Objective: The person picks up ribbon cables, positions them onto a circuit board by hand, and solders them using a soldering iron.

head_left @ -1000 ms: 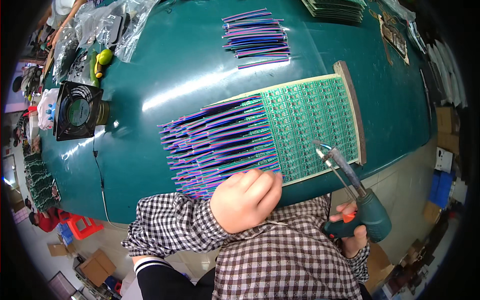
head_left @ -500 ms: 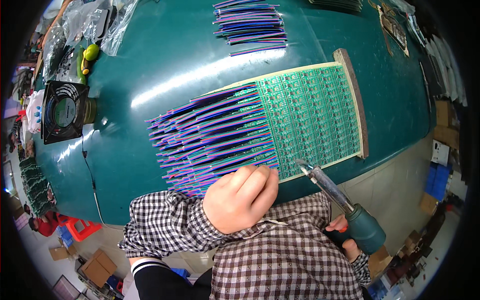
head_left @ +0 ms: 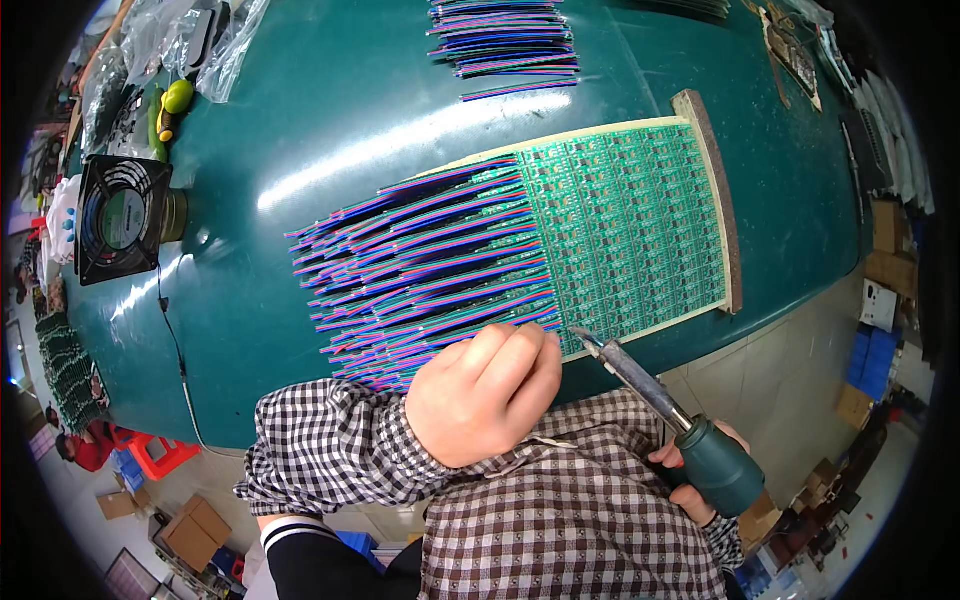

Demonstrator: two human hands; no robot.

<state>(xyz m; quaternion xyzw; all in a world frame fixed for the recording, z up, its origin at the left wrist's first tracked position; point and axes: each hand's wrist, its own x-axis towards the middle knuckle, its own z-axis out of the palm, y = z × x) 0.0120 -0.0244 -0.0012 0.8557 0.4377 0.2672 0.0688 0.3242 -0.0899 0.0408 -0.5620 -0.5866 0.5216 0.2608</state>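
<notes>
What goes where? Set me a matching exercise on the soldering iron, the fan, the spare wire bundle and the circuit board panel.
Things:
1. soldering iron
2. black fan
3. spare wire bundle
4. green circuit board panel

Places:
A. far edge of the table, top centre
B. on a pale board, wires fanning out to its left
C. left end of the table
D. in the right hand, tip at the panel's near edge beside the left hand

Pairs: 1-D, 2-C, 3-A, 4-B
</notes>
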